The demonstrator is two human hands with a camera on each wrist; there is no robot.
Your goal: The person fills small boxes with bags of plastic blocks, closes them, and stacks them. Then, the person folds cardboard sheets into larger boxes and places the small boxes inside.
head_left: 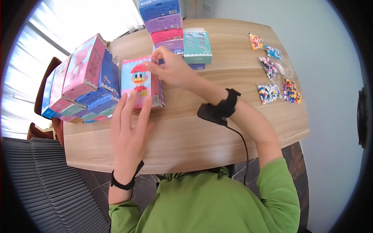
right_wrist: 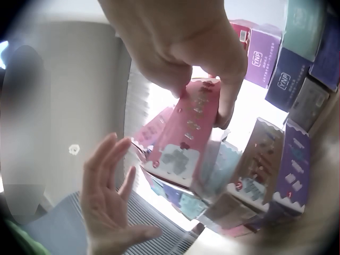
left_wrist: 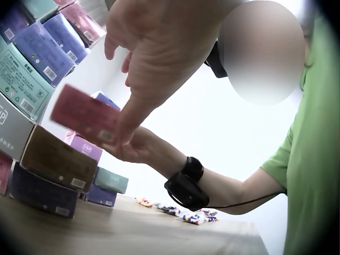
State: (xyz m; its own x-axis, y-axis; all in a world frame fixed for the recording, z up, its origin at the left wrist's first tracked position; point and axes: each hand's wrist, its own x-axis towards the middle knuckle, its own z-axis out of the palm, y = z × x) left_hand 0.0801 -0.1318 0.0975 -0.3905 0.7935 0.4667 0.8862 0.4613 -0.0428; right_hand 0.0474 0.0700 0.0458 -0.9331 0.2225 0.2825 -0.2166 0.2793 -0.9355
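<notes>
My right hand [head_left: 171, 70] grips a pink box [head_left: 129, 77] by its far end, thumb and fingers on either side. The box has a building-block duck figure in a red cap printed on its face. In the right wrist view the pink box [right_wrist: 183, 135] is tilted, above a brown box [right_wrist: 252, 172] and a purple box [right_wrist: 291, 170]. My left hand [head_left: 130, 122] is at the box's near end, fingers straight and spread, overlapping it in the head view. Seen from the right wrist, the left hand [right_wrist: 109, 204] stands apart from the box.
Stacked pink and blue boxes [head_left: 83, 72] stand at the table's left. Behind, a taller stack [head_left: 165, 23] rises next to a green box [head_left: 197, 44]. Several clear bags of small coloured blocks [head_left: 269, 93] lie at the right. A cable [head_left: 245, 147] hangs from the right wrist camera.
</notes>
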